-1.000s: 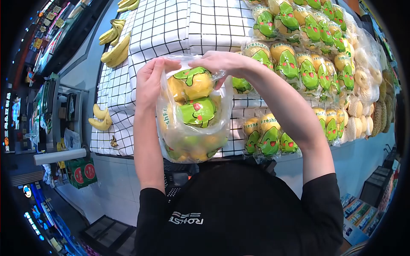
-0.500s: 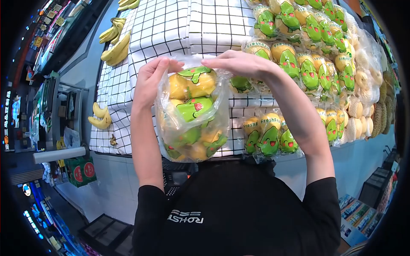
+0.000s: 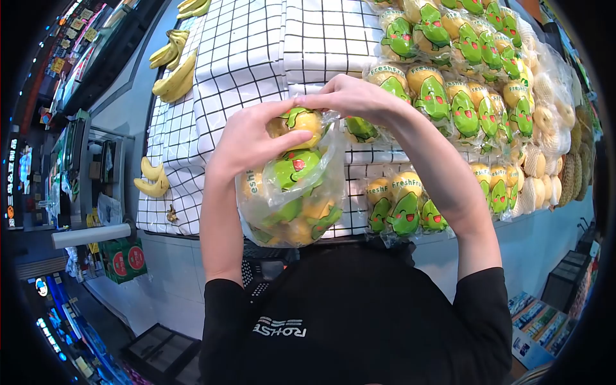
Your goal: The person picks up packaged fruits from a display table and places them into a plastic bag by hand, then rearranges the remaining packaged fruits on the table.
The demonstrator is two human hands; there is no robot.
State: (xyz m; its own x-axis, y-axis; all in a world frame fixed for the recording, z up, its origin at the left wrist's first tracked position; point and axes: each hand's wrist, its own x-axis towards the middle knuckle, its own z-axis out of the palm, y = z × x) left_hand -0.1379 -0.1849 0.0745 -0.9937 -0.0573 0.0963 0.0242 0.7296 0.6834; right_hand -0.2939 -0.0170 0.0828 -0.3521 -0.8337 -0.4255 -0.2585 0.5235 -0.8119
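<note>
A clear plastic bag (image 3: 292,228) stands on the near edge of the cloth, filled with several yellow fruits in clear wrappers printed with green smiling cartoon fruit. My left hand (image 3: 253,138) reaches over the bag's mouth, thumb and fingers around the topmost wrapped yellow fruit (image 3: 305,131). At the far rim of the bag, my right hand (image 3: 356,99) has its fingers pressed together on the plastic, the tips close to the left fingertips. The bag's far rim is partly hidden by both hands.
Rows of wrapped yellow fruit (image 3: 433,90) lie to the right on the checked cloth (image 3: 240,48), with netted pale fruit (image 3: 542,119) beyond them. Bananas (image 3: 176,80) lie along the left edge. A green box (image 3: 122,260) stands on the floor at left.
My left hand has moved from the bag's left rim across its mouth and closed around the top wrapped fruit. My right hand has shifted slightly left, staying at the far rim.
</note>
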